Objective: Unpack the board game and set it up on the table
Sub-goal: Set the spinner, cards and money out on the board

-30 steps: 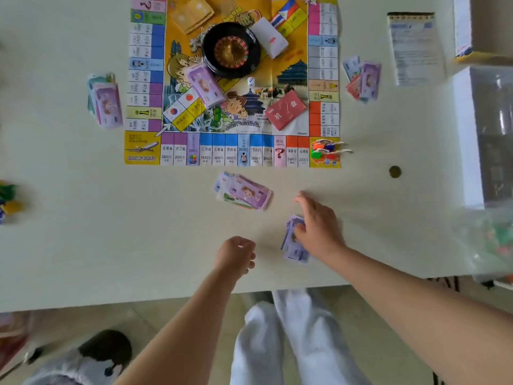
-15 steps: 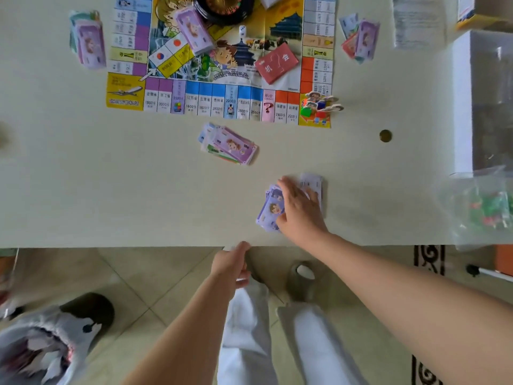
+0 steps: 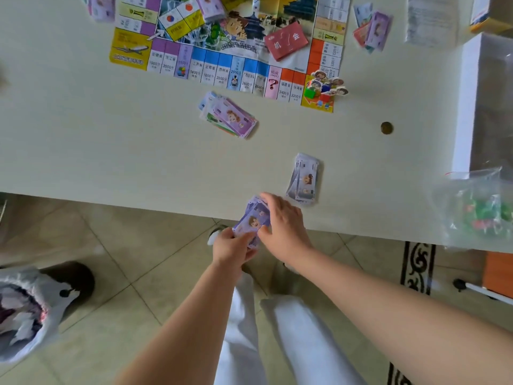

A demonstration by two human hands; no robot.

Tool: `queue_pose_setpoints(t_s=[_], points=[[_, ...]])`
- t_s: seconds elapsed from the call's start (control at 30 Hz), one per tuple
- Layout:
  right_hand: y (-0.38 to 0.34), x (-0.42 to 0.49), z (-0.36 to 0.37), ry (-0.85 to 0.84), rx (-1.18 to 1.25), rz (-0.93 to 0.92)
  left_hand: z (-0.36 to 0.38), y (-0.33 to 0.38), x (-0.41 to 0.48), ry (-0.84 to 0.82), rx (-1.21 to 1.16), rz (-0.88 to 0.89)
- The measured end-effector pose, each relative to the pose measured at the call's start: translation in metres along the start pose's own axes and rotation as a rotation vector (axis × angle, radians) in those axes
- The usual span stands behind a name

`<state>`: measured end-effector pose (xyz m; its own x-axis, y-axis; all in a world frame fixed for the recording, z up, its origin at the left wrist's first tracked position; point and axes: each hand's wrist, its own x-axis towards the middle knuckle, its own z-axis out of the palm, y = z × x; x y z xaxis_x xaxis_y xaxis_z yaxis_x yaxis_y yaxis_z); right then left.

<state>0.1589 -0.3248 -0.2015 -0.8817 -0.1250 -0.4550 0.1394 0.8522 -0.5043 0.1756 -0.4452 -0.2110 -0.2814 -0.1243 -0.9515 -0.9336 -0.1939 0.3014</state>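
- Banknotes, a purple stack, sit between both our hands at the near edge of the counter, partly out over the floor.
- Our left grip curls round the stack's near end, and our right grip covers its right side with the thumb pinching the notes.
- A pale stack of notes lies flat just beyond and right of them, apart from the hands.
- A fanned pile lies further out, near the game board.
- On the board we see a red card deck, and pawns cluster at its near right corner.
- A clear bag of small pieces sits far right.
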Motion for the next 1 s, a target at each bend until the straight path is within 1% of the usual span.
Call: queue_pose_setpoints(t_s=[0.03, 0.1, 0.17, 0.23, 0.37, 0.5, 0.6, 0.73, 0.87, 1.0], points=[[0.001, 0.003, -0.003, -0.009, 0.010, 0.005, -0.005, 0.000, 0.000, 0.034, 0.079, 0.094], [0.001, 0.011, -0.013, -0.015, 0.061, 0.020, -0.014, 0.007, -0.003, 0.079, 0.335, 0.340], [0.000, 0.024, -0.024, -0.021, 0.142, 0.037, -0.017, 0.023, -0.007, 0.134, 0.564, 0.541], [-0.003, 0.037, -0.033, 0.019, 0.159, -0.001, -0.017, 0.043, -0.008, 0.199, 0.632, 0.683], [-0.008, 0.057, -0.042, 0.156, 0.104, -0.143, -0.010, 0.070, 0.000, 0.223, 0.604, 0.835], [0.000, 0.064, -0.038, 0.129, 0.024, -0.148, -0.004, 0.073, 0.012, 0.242, 0.715, 0.866], [0.005, 0.065, -0.032, 0.095, -0.030, -0.128, -0.004, 0.068, 0.019, 0.261, 0.727, 0.850], [0.006, 0.068, -0.029, 0.093, -0.047, -0.075, -0.003, 0.070, 0.024, 0.304, 0.739, 0.807], [0.003, 0.071, -0.027, 0.060, -0.057, -0.025, 0.002, 0.076, 0.029, 0.249, 0.756, 0.780], [-0.002, 0.072, -0.027, 0.002, -0.019, -0.050, 0.009, 0.083, 0.030, 0.216, 0.765, 0.767]])
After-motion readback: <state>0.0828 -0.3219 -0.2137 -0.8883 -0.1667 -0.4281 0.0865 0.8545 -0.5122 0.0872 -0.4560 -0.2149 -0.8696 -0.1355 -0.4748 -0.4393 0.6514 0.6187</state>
